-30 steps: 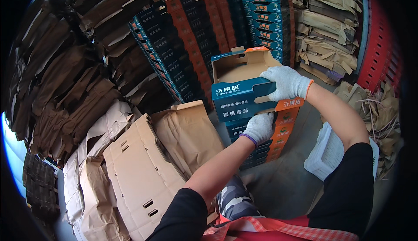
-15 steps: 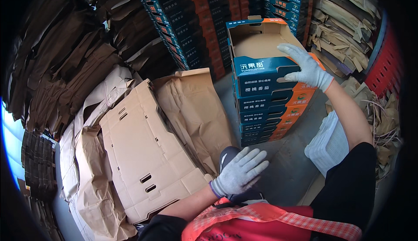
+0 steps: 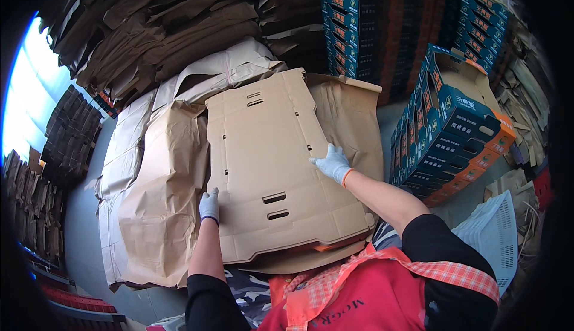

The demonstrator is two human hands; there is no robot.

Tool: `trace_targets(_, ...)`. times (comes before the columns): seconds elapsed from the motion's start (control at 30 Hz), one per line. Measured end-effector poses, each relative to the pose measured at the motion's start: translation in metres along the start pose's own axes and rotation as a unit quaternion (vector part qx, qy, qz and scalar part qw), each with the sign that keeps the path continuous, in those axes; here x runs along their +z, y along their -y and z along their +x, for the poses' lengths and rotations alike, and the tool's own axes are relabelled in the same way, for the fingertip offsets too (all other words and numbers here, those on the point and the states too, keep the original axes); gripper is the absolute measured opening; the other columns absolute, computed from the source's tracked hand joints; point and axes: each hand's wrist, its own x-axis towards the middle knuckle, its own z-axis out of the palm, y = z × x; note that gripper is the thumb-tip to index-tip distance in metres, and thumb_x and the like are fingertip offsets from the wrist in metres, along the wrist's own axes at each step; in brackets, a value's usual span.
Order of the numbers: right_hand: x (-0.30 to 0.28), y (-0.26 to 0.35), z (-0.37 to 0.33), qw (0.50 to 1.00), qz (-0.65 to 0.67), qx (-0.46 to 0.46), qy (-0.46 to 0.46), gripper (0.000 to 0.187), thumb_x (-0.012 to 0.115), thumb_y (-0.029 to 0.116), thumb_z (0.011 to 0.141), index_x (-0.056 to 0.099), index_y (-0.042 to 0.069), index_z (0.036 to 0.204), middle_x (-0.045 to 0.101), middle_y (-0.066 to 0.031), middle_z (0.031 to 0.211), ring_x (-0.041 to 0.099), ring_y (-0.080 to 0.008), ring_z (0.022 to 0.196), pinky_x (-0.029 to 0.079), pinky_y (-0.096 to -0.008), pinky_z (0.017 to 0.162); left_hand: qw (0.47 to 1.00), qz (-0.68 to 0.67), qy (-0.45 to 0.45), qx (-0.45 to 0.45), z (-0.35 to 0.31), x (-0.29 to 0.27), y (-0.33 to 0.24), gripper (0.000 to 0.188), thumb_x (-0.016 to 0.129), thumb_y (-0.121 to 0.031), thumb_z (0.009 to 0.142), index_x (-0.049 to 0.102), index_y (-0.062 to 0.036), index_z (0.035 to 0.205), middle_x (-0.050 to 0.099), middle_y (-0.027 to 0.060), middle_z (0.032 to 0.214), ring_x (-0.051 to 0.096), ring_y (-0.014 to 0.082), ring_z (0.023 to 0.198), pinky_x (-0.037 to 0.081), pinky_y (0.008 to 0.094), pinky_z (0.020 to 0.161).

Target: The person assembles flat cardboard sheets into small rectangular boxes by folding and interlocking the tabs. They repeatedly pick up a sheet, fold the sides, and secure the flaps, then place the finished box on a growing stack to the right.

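Note:
A flat, unfolded brown cardboard box blank (image 3: 263, 158) with slots and notched edges lies in front of me on wrapping paper, its near edge raised a little over a sheet beneath. My left hand (image 3: 209, 204), in a pale glove, grips its left edge low down. On the opposite edge, higher up, my right hand (image 3: 332, 162) is closed on the blank, fingers over the top face. The thumbs and palms are partly hidden. Right of it stands a stack of folded teal and orange boxes (image 3: 445, 128), the topmost open upward.
Wrapped bundles (image 3: 158, 193) in brown and white paper lie left of the blank. Piles of flat brown cardboard (image 3: 173, 20) rise behind, beside tall stacks of teal boxes (image 3: 339, 26). A white plastic crate (image 3: 493, 235) sits at the right on the grey floor (image 3: 84, 181).
My view has swung left. My right hand has left the top box of the stack and now holds the blank's right edge. My left hand, formerly spread in the air, holds its left edge.

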Motion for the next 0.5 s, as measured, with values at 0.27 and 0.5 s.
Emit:
trace_targets(0.27,-0.076,-0.036,0.013,0.939,0.278,-0.006,0.204,0.061,0.067,0.027,0.085,0.044,0.0,0.134,0.056,-0.0205,0.127,0.057,-0.0301,0.116,0.047,-0.0421,0.097,0.921,-0.329,0.178,-0.108,-0.054,-0.071,-0.003,0.033,0.062,-0.033,0.09,0.066,-0.0017,0.1,0.069,0.0087,0.087,0.062,0.0184,0.077,0.051,0.0326,0.07)
trace_targets(0.5,-0.033,-0.019,-0.046,0.975,0.16,-0.111,0.107,0.05,0.065,0.021,0.084,0.052,0.0,0.127,0.062,-0.0181,0.12,0.057,-0.0321,0.115,0.047,-0.0463,0.095,0.874,-0.419,0.233,-0.077,-0.13,-0.026,-0.076,0.055,0.059,-0.012,0.086,0.043,0.0008,0.137,0.06,0.0127,0.122,0.06,0.0217,0.108,0.049,0.0357,0.094)
